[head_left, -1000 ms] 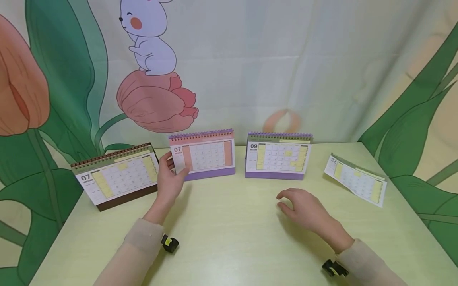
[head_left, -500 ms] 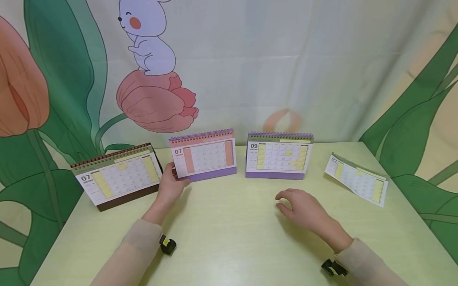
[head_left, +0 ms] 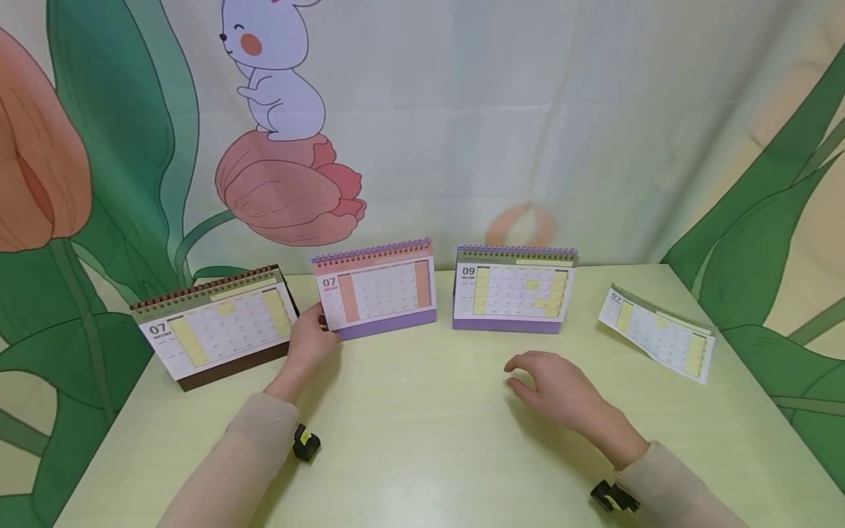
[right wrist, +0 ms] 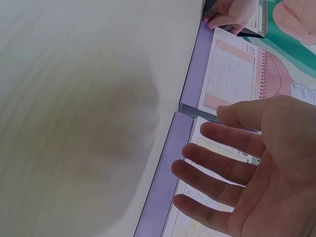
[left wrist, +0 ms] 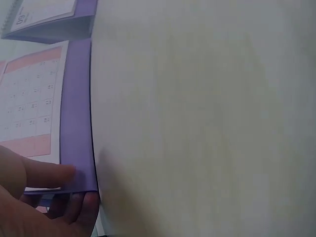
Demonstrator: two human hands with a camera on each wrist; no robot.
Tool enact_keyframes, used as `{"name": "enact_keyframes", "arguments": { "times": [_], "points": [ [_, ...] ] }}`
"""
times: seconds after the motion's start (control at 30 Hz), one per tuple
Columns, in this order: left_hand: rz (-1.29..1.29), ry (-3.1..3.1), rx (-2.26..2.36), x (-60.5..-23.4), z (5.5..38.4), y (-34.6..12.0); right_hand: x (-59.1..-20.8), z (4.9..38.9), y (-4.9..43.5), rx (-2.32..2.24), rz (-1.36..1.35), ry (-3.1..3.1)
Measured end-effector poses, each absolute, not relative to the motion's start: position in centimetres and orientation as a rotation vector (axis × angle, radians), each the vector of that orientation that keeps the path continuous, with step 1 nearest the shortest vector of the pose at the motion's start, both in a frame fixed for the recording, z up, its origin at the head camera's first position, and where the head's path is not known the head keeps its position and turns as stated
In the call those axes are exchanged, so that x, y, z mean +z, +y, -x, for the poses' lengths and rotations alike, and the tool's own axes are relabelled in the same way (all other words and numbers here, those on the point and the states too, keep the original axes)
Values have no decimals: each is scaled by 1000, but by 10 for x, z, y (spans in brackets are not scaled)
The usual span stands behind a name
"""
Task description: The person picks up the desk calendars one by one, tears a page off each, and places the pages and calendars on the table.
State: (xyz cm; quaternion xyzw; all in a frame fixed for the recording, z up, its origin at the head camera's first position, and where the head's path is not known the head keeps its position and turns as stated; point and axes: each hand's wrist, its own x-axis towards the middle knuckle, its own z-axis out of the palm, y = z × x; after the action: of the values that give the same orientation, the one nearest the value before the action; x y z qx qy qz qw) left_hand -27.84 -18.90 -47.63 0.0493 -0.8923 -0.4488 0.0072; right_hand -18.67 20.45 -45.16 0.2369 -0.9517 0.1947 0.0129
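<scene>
A pink desk calendar [head_left: 386,292] marked 07, on a purple stand, stands upright near the back of the table, left of centre. My left hand [head_left: 312,339] pinches its lower left corner. In the left wrist view the thumb [left wrist: 52,174] lies across the front of the purple base [left wrist: 78,108], with the other fingers behind its edge. My right hand [head_left: 553,387] hovers over the table, holding nothing, its fingers loosely bent and apart. Nearest to it is a green-topped desk calendar [head_left: 513,290] marked 09, also on a purple stand.
Left of my left hand stands a brown-based desk calendar [head_left: 218,323] marked 07, set at an angle. A loose calendar sheet [head_left: 660,334] marked 07, slightly curled, lies at the right. A printed curtain [head_left: 422,125] hangs close behind the table.
My left hand has slid down the pink calendar's left edge to its lower corner. That calendar has turned slightly, its left side coming a little nearer. The right hand has barely moved.
</scene>
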Motion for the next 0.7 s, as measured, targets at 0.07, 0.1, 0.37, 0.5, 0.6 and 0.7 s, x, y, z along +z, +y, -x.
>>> {"name": "enact_keyframes", "arguments": {
  "times": [0.07,0.1,0.37,0.5,0.6,0.7],
  "points": [
    [-137,-2793,-1372,-478,278,-189,-451,187,204,609,-740,-2964],
    [-131,-2793,-1364,-478,278,-189,-451,186,204,612,-741,-2962],
    [-127,-2770,-1389,-476,274,-188,-451,186,202,616,-766,-2955],
    [-108,-2712,-1467,-475,271,-187,-450,185,201,619,-769,-2956],
    [-85,-2651,-1548,-474,269,-186,-449,185,200,613,-770,-2954],
    [-57,-2599,-1625,-472,267,-186,-450,186,200,612,-778,-2948]
  ]
}}
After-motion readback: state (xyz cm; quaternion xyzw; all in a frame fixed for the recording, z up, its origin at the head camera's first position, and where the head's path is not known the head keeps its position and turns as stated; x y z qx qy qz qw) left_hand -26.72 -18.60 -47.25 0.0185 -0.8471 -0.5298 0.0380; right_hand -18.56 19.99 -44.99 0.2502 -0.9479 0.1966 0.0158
